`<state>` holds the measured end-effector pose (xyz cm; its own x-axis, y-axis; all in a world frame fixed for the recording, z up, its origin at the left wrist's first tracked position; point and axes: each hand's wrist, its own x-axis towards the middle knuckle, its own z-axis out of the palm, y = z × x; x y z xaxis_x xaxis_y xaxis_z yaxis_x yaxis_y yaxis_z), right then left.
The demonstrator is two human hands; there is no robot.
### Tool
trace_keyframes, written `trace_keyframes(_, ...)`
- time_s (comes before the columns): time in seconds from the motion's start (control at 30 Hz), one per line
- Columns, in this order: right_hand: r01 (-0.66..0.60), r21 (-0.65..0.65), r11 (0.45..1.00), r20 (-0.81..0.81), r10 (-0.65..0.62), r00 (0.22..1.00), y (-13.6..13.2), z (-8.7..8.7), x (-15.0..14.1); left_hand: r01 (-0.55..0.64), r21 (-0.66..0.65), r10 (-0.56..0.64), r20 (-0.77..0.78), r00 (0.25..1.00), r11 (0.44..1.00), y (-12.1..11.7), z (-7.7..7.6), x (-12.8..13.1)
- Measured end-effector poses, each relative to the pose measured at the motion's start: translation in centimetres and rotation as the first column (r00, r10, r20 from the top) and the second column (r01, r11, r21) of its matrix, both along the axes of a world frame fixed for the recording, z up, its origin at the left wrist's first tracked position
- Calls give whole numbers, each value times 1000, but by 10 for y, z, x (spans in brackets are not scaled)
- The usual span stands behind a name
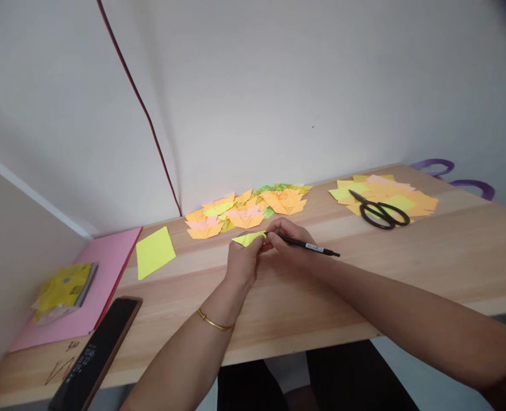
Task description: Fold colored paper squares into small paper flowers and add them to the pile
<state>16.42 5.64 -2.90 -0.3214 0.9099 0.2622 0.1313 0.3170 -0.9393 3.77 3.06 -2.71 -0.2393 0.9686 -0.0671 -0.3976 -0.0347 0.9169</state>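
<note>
My left hand (245, 260) pinches a small folded piece of yellow paper (247, 238) above the middle of the table. In my right hand (290, 240) is a black pen (308, 246), its tip against or very near the right end of that paper. The two hands nearly touch. Just behind them lies a pile of folded paper shapes (244, 217) in orange, pink, yellow and green, some with small drawn marks. Whatever is on the face of the held paper is mostly hidden by my fingers.
Black scissors (381, 212) rest on loose coloured paper sheets (419, 200) at right. Left are a yellow paper stack (155, 253), a phone (96, 354), and a pink sheet (111, 257) bearing a yellow packet (67, 290). Purple handles (436, 165) show past the table's (449, 268) far right edge.
</note>
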Motion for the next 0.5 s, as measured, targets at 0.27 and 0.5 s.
trace_keyframes(0.27, -8, -10, 1000, -5, 7, 1000, -3, 7, 0, 0, 4, 0, -1, 1000, 1000, 0, 1, 0)
trace_keyframes(0.5, -19, -2, 1000, -55, 19, 998, -5, 9, -1, 13, 10, -13, -37, 999, 1000, 0, 1, -1)
